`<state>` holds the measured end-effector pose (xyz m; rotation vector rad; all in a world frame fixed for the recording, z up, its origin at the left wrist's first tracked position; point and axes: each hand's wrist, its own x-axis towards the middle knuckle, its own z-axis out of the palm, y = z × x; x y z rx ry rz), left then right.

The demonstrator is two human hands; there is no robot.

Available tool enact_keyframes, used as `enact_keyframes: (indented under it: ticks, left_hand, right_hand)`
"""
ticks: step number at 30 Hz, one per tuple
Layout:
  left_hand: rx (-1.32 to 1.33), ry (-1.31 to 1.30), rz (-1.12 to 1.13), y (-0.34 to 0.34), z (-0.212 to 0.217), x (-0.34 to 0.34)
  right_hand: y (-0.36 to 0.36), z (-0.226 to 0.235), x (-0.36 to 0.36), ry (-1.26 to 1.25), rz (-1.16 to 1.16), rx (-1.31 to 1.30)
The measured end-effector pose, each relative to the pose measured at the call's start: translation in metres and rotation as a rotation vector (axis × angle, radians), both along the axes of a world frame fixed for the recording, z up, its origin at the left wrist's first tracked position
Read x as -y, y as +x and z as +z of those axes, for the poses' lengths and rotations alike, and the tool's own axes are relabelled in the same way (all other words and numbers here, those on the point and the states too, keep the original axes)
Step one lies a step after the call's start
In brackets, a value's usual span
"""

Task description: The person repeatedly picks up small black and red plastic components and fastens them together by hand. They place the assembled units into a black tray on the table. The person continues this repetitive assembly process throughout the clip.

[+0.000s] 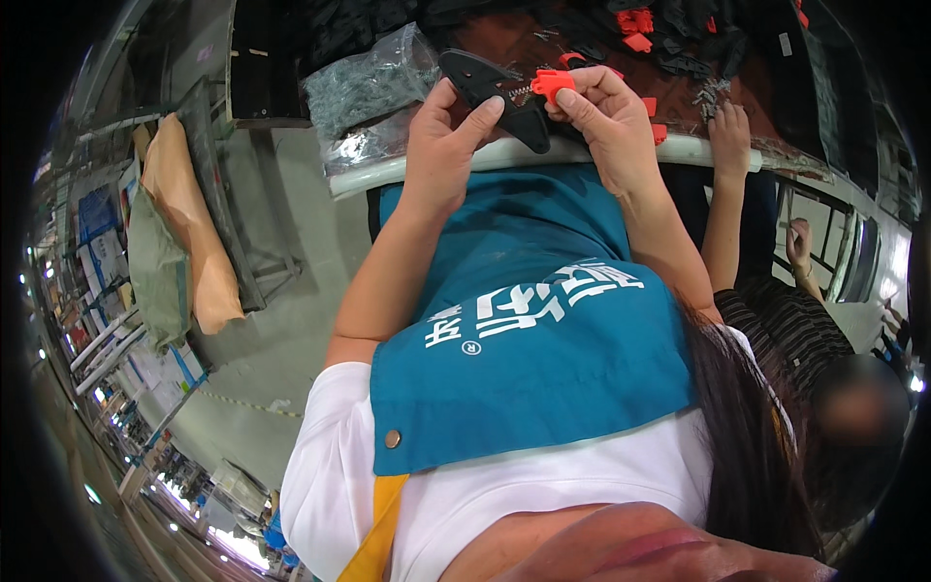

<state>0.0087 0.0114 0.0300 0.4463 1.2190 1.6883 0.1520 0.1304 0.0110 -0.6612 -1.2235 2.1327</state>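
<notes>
My left hand (438,145) grips a black plastic part (526,128), long and tapered at its ends, between thumb and fingers. Opposite it, my right hand (613,121) pinches a small red-orange plastic piece (550,83). A thin metal coil spring (521,94) spans the gap between the red piece and the black part. Both hands are raised close together above the near edge of the table. The fingertips behind the black part are partly hidden.
A clear plastic bag of small metallic parts (373,82) lies left of my hands. Red pieces (635,21) and black parts (361,21) cover the far table. A white padded edge (388,175) runs along the front. At right, a co-worker's hand (729,141) touches small grey parts (713,95).
</notes>
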Motion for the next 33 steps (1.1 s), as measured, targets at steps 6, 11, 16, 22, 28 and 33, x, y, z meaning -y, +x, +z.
enact_keyframes:
  ticks: [6, 11, 16, 22, 28, 33]
  left_hand:
    - [-0.080, 0.013, -0.037, -0.001, -0.001, -0.012]
    - [-0.191, -0.185, 0.020, 0.006, 0.029, 0.010]
    - [-0.249, 0.016, 0.051, -0.001, -0.005, 0.008]
    - [-0.516, 0.147, -0.030, -0.001, 0.009, -0.007]
    - [-0.460, 0.127, -0.174, -0.011, 0.008, -0.009]
    - [-0.480, 0.059, -0.165, -0.011, 0.016, -0.002]
  right_hand:
    - [0.004, 0.009, -0.004, 0.083, -0.018, 0.087]
    - [-0.003, 0.017, 0.012, 0.192, 0.033, 0.146]
    - [-0.005, 0.018, 0.021, 0.195, -0.018, 0.095]
    - [0.006, 0.040, 0.008, 0.329, -0.029, 0.063]
    - [0.011, 0.044, 0.005, 0.303, 0.029, 0.144]
    - [0.010, 0.060, 0.015, 0.443, -0.070, 0.099]
